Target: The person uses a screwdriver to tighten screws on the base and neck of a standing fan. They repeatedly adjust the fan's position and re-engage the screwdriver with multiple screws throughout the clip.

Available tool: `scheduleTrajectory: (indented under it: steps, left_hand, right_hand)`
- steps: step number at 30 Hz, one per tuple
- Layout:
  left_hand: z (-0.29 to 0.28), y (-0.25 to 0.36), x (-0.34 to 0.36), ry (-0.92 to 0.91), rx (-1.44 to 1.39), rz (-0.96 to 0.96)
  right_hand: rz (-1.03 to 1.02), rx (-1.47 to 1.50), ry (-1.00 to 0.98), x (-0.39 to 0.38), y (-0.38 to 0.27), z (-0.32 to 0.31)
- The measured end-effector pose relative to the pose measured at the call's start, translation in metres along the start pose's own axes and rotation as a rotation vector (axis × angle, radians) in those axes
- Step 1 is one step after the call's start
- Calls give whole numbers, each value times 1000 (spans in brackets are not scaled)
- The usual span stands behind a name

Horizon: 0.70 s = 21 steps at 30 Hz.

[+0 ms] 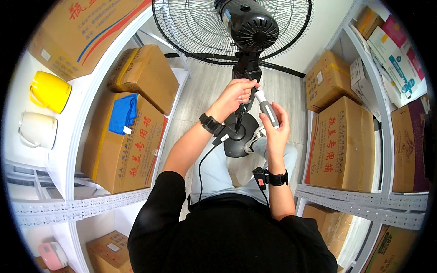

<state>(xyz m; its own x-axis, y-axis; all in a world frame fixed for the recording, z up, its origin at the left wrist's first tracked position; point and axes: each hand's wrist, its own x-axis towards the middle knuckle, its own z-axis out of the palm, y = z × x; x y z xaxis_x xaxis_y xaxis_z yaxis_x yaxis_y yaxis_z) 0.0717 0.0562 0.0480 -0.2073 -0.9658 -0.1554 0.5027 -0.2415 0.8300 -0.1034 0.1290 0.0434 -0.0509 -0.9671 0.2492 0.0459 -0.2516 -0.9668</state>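
A black pedestal fan [252, 29] stands before me, its motor housing and wire cage at the top and its round base [242, 136] on the floor. In my right hand [277, 129] is a screwdriver [266, 109] with a grey and white handle, tilted so its front end points at the fan's neck [246, 68]. My left hand [237, 96] is closed at that neck, fingertips pinched together close to the screwdriver's front end. Whatever the left fingers pinch is too small or hidden to make out. The screwdriver's shaft is hardly visible.
Metal shelves flank me, holding cardboard boxes [132, 145] on the left and more boxes [341, 145] on the right. A blue cloth [123, 113] lies on a left box. A yellow bucket-shaped container [50, 92] stands farther left. Black cables hang from both wrist straps.
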Motion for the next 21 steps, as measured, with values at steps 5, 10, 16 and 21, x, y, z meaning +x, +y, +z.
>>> scheduleTrajectory:
  steps: [5, 10, 16, 21]
  left_hand:
    - [9, 7, -6, 50, 154, -30]
    - [2, 2, 0, 11, 72, 4]
    - [-7, -4, 3, -109, -128, -38]
    - [-9, -4, 5, -128, -141, -45]
  right_hand:
    - [-67, -106, 8, 0, -8, 0]
    - [-88, -131, 12, 0, -6, 0]
    - [205, 276, -65, -1, -14, -2]
    - [390, 489, -98, 6, -18, -6]
